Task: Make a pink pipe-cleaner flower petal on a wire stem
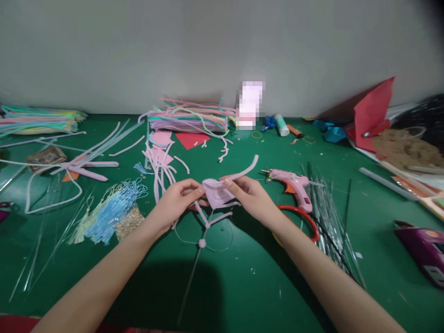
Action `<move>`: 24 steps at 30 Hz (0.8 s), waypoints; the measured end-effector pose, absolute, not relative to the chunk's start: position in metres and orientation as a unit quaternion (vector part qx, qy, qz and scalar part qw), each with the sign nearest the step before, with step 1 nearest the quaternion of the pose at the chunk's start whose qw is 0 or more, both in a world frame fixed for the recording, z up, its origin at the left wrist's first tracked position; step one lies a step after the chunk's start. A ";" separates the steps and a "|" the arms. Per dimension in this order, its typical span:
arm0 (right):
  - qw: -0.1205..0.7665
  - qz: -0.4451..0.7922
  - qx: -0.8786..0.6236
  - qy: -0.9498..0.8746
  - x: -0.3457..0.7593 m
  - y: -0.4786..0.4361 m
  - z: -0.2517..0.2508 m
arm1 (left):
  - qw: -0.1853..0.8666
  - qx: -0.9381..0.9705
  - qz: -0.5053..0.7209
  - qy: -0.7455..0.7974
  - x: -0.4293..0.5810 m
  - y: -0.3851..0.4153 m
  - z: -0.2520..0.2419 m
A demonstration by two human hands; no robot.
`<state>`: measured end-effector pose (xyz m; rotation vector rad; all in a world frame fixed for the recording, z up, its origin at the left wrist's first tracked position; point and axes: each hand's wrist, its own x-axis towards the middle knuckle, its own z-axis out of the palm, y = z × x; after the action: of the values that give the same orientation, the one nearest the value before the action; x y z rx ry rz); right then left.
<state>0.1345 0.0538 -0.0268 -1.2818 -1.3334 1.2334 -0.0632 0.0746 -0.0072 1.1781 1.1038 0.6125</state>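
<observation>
My left hand (175, 201) pinches the left edge of a lilac square piece (218, 196) that looks made of fuzzy pipe cleaners. On its right edge, my right hand (251, 199) is closed on a lilac pipe cleaner (248, 169), whose free end sticks out up and to the right. Just below the hands lies a thin clear stick (190, 282) with a small lilac knob (202, 243), thin wire loops and short lilac branches. A pink glue gun (289, 178) with an orange trigger rests right of my right hand.
Pipe cleaner bundles (190, 121) lie along the wall. Blue tassels (114, 208) and a bag of gold bits (130, 222) are at left. Clear sticks (329, 222) and a red loop (314, 224) lie at right, with a purple tool (421, 249) beyond.
</observation>
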 end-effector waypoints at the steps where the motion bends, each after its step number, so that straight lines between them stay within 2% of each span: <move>1: 0.437 0.494 -0.518 -0.545 0.137 0.054 -0.026 | 0.658 0.503 0.273 0.489 -0.064 0.075 -0.007; 5: 0.419 0.487 -0.525 -0.558 0.151 0.048 -0.024 | 0.689 0.452 0.283 0.490 -0.064 0.077 -0.008; 17: 0.375 0.617 -0.442 -0.532 0.164 0.034 -0.018 | 0.726 0.398 0.290 0.479 -0.062 0.076 -0.005; 24: 0.412 0.628 -0.453 -0.480 0.162 0.035 -0.020 | 0.759 0.413 0.186 0.468 -0.062 0.071 -0.001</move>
<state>0.1621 0.0349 -0.0202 -1.1406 -1.2082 1.5803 -0.0615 0.0711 -0.0006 0.8991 1.0181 0.4041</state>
